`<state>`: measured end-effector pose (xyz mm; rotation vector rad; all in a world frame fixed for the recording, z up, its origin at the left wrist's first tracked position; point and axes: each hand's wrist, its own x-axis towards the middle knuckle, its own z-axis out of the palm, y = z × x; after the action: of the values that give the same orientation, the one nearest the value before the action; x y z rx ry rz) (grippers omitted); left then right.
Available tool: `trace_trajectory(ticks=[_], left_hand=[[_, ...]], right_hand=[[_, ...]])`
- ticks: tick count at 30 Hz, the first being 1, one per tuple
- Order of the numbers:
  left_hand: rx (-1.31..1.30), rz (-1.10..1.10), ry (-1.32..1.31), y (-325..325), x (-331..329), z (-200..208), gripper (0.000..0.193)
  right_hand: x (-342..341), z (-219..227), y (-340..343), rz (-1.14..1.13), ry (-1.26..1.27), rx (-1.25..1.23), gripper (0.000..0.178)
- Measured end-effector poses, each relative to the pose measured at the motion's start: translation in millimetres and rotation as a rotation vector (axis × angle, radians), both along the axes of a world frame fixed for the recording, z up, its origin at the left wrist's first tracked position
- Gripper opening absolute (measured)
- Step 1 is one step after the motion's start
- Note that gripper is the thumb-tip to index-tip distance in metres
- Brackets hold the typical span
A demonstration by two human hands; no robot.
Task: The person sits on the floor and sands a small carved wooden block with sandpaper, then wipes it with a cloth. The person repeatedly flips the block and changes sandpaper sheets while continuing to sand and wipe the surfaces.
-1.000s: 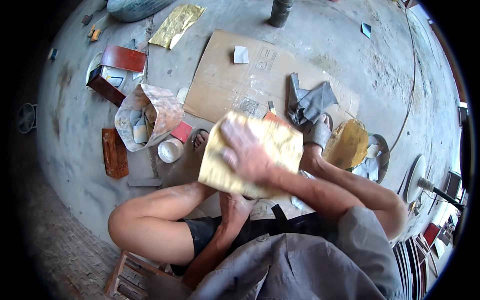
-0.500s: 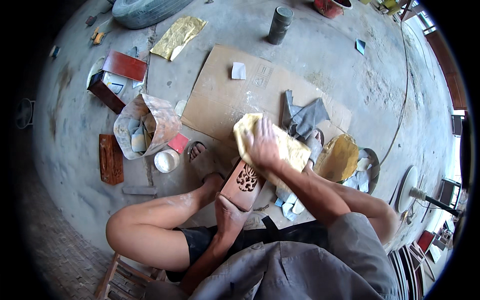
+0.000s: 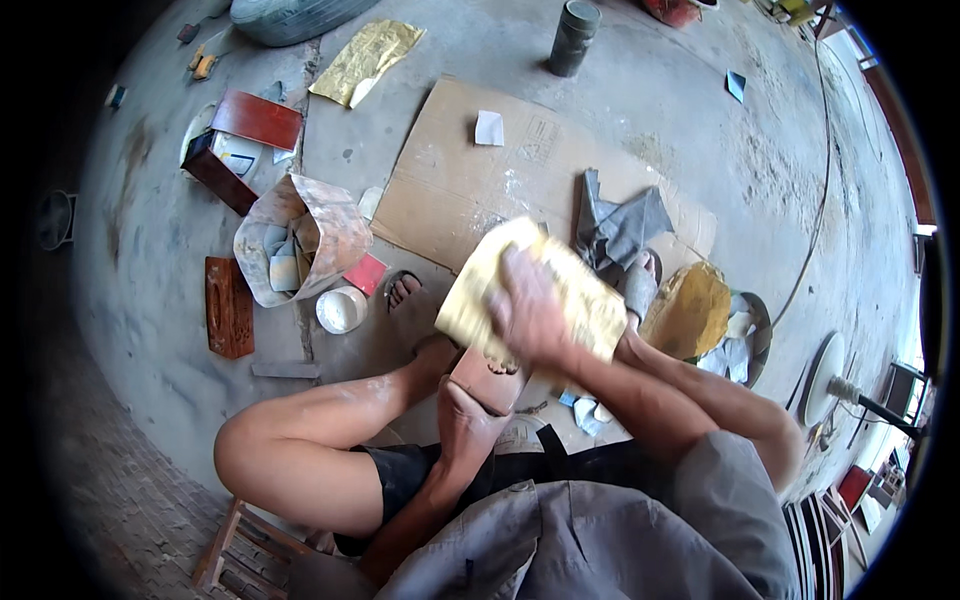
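My left hand [image 3: 468,420] is closed round the near end of a reddish-brown wooden piece [image 3: 488,382] with pierced carving, held tilted between my knees. Over its far part lies a creased yellow sheet of sandpaper [image 3: 580,295], which hides most of the carving. My right hand [image 3: 530,310] presses down on the sandpaper and holds it against the wood, its fingers smeared by motion.
Flattened cardboard [image 3: 430,180] lies ahead, with a grey cloth [image 3: 622,222] on it. At left are an open bag of scraps [image 3: 340,225], a white tub [image 3: 342,310] and a carved wooden panel [image 3: 230,308]. A fan [image 3: 824,378] stands at right.
My right hand and the sandpaper have slid nearer to me along the wooden piece, covering more of its carving. The left hand keeps its grip. The whole view has shifted slightly.
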<state>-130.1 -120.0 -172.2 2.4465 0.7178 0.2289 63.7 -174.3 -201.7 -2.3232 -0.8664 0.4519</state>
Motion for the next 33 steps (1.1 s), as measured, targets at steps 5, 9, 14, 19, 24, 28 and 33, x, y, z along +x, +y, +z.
trace_trajectory(ticks=[5, 9, 14, 19, 24, 28, 33], left_hand=[[-0.059, 0.005, 0.011, 0.2, -5.9, -2.9, 0.086], [-0.041, -0.092, 0.042, 7.2, -13.0, -17.1, 0.089], [-0.012, 0.03, 0.052, -3.2, -0.2, -0.6, 0.077], [-0.035, -0.202, 0.051, 11.1, -18.1, -19.9, 0.095], [-0.081, -0.006, 0.06, -1.8, -11.9, -5.3, 0.089], [-0.045, -0.091, 0.024, 6.0, -13.5, -12.2, 0.091], [-0.044, 0.005, 0.038, -1.6, -5.5, -5.3, 0.084]], right_hand=[[-33.0, 32.3, 12.6, 0.307, -0.191, -0.275, 0.077], [-51.9, 48.9, 22.4, 0.224, 0.107, 0.137, 0.073], [-5.6, 0.0, 17.5, 0.176, -0.206, -0.165, 0.065], [-58.0, 54.6, 20.4, 0.227, 0.03, 0.121, 0.08], [10.7, 18.3, 6.5, 0.24, -0.228, -0.269, 0.053], [-73.5, 70.0, 5.9, 0.335, 0.046, 0.158, 0.078], [28.3, -17.7, -1.0, 0.037, -0.166, -0.296, 0.069]])
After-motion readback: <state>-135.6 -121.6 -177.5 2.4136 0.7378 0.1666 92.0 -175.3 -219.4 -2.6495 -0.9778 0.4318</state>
